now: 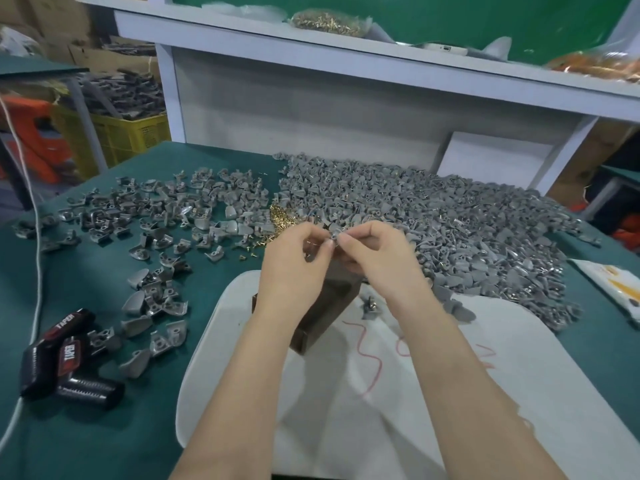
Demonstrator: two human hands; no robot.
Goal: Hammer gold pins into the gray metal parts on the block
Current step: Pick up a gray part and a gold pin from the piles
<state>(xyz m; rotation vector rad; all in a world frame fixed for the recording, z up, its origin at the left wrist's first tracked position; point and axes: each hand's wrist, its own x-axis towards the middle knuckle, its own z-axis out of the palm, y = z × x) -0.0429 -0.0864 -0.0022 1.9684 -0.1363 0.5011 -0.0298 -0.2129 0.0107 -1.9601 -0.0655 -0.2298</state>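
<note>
Your two hands meet just above the far end of the block point(322, 317), a dark brown piece standing on a white board point(433, 410) that bears red scribbles. Your left hand point(294, 258) has its fingers curled in and its fingertips pressed to a small gray metal part point(334, 234), and your right hand point(377, 251) pinches the same part from the other side between thumb and forefinger, so both hands are closed narrow around it and it hangs in the air, off the block. Whether a pin already sits in that part is too small to tell. The gold pins point(280, 220) lie in a loose pile on the green surface point(104, 427) just beyond your left knuckles, with a few strays scattered nearer you. To your right a large heap of gray parts point(450, 216) spreads across the surface and spills onto the edge of the white board, and one single part point(369, 304) lies on the board beside the block. To your left, more parts point(145, 216) are scattered thinly. Near the left edge sit black objects marked TAPER point(59, 351), with a white cord point(36, 271) running past them. On the shelf point(242, 39) ahead lies a clear bag of gold-coloured pieces point(325, 20).
</note>
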